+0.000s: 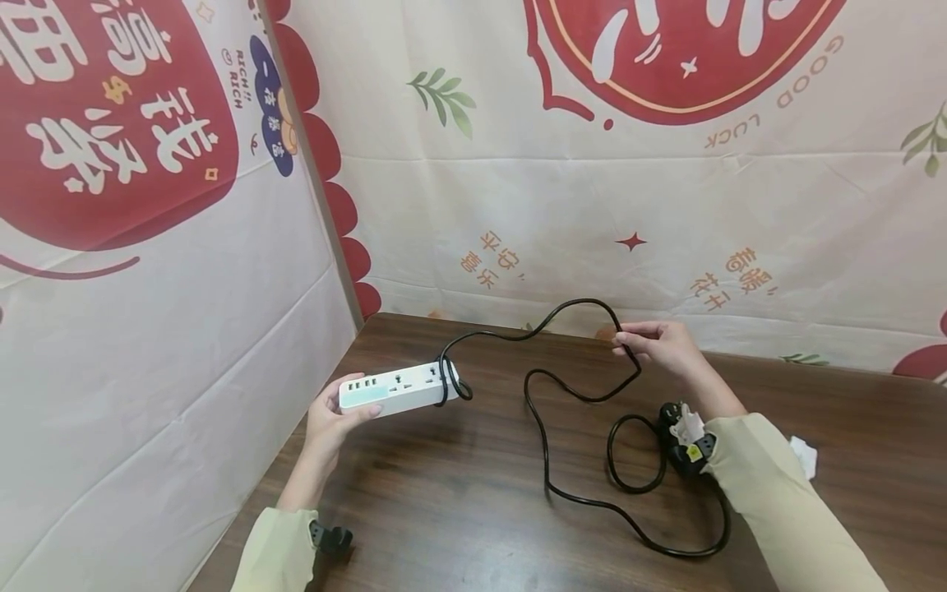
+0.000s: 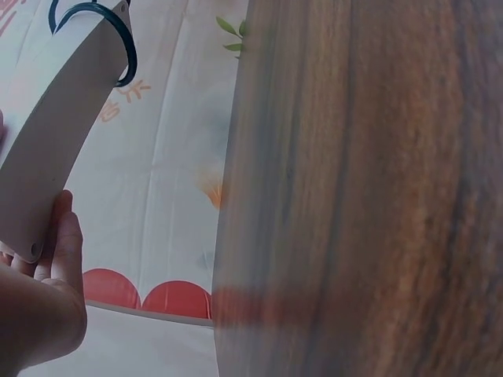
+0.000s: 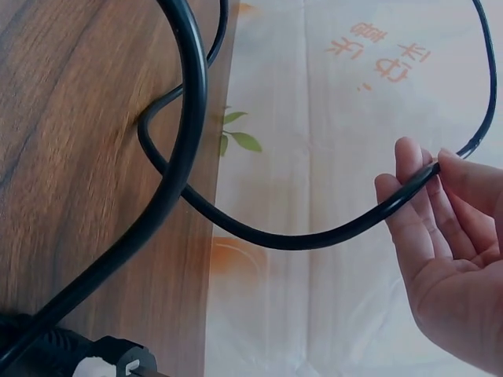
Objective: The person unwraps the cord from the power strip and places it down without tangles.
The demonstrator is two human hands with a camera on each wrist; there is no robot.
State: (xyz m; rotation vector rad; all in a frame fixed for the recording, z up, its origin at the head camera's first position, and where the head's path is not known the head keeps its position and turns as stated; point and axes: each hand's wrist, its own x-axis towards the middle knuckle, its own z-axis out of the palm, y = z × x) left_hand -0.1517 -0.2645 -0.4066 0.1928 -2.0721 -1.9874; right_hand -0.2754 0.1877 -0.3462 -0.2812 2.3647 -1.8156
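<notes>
A white power strip (image 1: 399,388) with sockets and USB ports is gripped at its left end by my left hand (image 1: 329,419), raised over the table. The left wrist view shows the underside of the strip (image 2: 63,118), with thumb and fingers on its two sides. The strip's black cord (image 1: 547,444) loops around its right end, then arcs across to my right hand (image 1: 669,349). That hand pinches the cord between thumb and fingers, as the right wrist view shows of the cord (image 3: 306,238). From there the cord drops in loose curves onto the table.
The brown wooden table (image 1: 444,510) meets printed cloth walls (image 1: 473,189) at the back and left. Near my right forearm lies a black plug cluster (image 1: 684,440) with a white piece on it. A crumpled white scrap (image 1: 802,456) shows behind the right sleeve.
</notes>
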